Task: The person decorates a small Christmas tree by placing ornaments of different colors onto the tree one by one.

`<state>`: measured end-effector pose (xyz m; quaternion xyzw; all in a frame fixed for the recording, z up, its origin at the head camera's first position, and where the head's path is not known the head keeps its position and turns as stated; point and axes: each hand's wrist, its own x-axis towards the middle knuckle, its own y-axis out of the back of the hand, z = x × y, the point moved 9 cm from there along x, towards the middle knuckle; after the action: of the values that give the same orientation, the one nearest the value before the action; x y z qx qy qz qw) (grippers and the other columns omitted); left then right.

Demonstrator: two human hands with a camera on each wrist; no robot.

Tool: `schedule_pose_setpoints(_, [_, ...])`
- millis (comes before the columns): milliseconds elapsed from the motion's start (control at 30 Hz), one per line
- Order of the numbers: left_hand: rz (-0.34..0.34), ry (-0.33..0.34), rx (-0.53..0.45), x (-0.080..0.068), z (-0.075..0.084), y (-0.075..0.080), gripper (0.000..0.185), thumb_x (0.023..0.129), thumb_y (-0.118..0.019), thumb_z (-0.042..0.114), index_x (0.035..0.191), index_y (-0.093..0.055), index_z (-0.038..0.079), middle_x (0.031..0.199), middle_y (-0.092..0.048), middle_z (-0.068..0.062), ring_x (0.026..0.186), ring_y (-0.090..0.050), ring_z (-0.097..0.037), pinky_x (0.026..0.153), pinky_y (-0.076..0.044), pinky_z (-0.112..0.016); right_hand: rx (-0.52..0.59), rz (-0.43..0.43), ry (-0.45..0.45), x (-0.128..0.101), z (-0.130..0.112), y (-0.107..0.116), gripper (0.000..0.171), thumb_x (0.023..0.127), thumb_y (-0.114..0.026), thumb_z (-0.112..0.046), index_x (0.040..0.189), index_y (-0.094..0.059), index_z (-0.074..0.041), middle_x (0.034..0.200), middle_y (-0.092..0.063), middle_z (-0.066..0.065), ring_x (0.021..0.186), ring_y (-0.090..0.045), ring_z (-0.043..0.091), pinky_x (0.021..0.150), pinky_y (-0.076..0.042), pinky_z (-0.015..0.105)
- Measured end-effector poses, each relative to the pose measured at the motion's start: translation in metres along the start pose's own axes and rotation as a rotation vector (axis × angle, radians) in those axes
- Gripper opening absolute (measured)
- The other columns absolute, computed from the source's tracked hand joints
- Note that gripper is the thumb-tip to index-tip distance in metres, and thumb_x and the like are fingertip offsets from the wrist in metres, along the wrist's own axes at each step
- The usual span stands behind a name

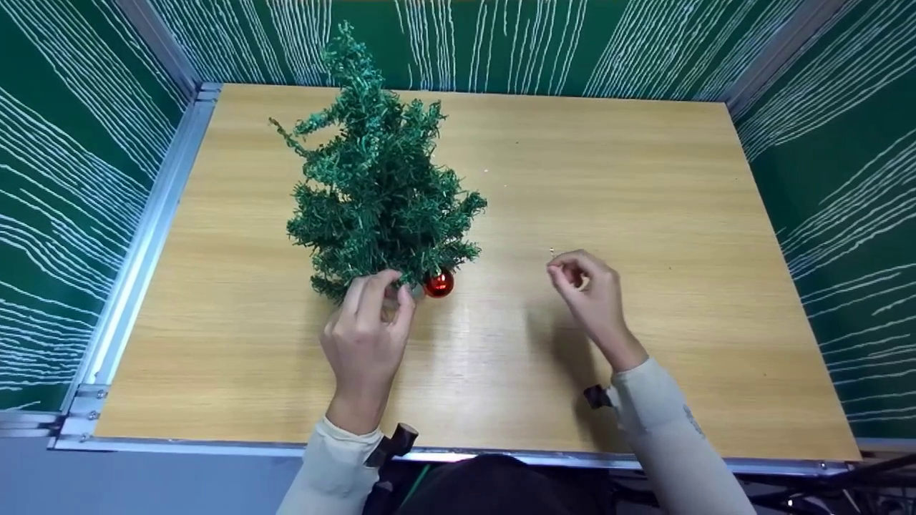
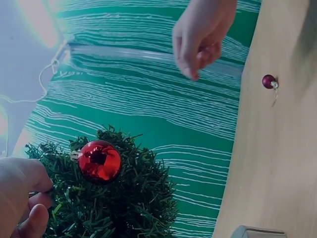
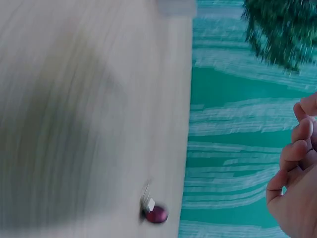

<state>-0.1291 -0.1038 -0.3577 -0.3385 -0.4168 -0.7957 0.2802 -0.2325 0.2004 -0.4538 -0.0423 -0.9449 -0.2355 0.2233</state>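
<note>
Nearby, loose bauble (image 2: 269, 81) on table (image 1: 644, 214)

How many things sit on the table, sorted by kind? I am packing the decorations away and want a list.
Small artificial tree: 1
Red ball ornament hanging on the tree: 1
Dark red ball ornament lying loose on the table: 1
Total: 3
The loose ornament shows only in the two wrist views; in the head view the right hand hides it.
</note>
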Motion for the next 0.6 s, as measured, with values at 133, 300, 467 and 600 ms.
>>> schedule_pose_setpoints(133, [0.000,0.012,-0.010,-0.001,-0.002,0.001,0.011,0.082,-0.071,0.011,0.093,-0.071,0.007,0.086,-0.070,-0.006,0.054,-0.059,-0.018,0.044,-0.050,-0.032,-0.046,-0.001,-0.113,0.003,0.028,0.016,0.007,0.088,-0.070,-0.005,0.091,-0.070,0.002,0.069,-0.058,0.004,0.063,-0.048,0.006,0.059,-0.039,0.014])
schedule_pose_setpoints(300, [0.012,0.023,-0.016,-0.001,-0.004,0.003,0.010,0.082,-0.069,0.008,0.091,-0.071,0.006,0.084,-0.069,-0.007,0.054,-0.059,-0.017,0.043,-0.049,-0.031,-0.131,0.000,-0.269,0.002,0.062,0.034,0.011,0.090,-0.068,-0.008,0.100,-0.070,-0.003,0.071,-0.055,0.001,0.063,-0.048,0.007,0.057,-0.038,0.015])
schedule_pose_setpoints(467, [0.020,0.034,-0.026,0.001,-0.005,0.004,0.009,0.081,-0.069,0.007,0.090,-0.070,0.006,0.082,-0.068,-0.006,0.053,-0.058,-0.017,0.043,-0.049,-0.032,-0.195,0.031,-0.332,0.003,0.085,0.050,0.016,0.088,-0.066,-0.006,0.103,-0.069,-0.001,0.071,-0.052,0.000,0.061,-0.045,0.006,0.054,-0.035,0.015])
schedule_pose_setpoints(600, [0.021,0.041,-0.041,0.001,-0.006,0.005,0.009,0.080,-0.069,0.007,0.089,-0.070,0.005,0.083,-0.069,-0.007,0.054,-0.060,-0.018,0.043,-0.050,-0.033,-0.208,-0.005,-0.354,0.004,0.099,0.051,0.019,0.088,-0.066,-0.006,0.106,-0.068,0.000,0.072,-0.052,0.002,0.061,-0.044,0.006,0.053,-0.035,0.015])
